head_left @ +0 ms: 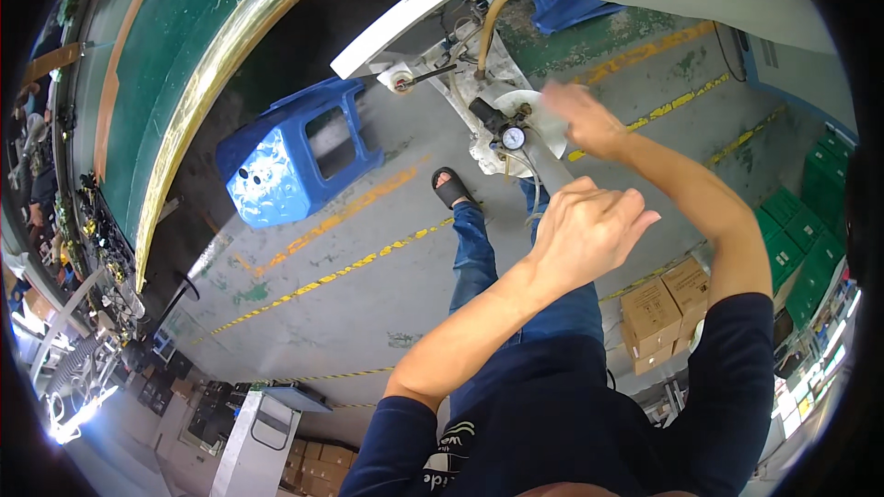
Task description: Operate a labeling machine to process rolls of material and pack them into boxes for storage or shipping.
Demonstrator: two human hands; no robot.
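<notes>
My left hand (589,234) is closed, its fingers curled with the thumb sticking out to the right. What it holds, if anything, is hidden. Farther forward and a little to the right, my right hand (587,119) is smeared by motion, so its fingers cannot be made out. It is beside a pale round plate (543,119) on a worn white machine. Just left of that plate are a black air regulator (488,115) and a round pressure gauge (513,138) with thin tubes. A grey tubular part (551,168) runs from below the gauge toward my left hand.
A blue plastic stool (285,161) lies on its side at the left. Beyond it curves a green table (193,46) with a film-wrapped edge. A white panel edge (424,9) juts out ahead. Cardboard boxes (652,313) and green crates (787,230) stand at the right.
</notes>
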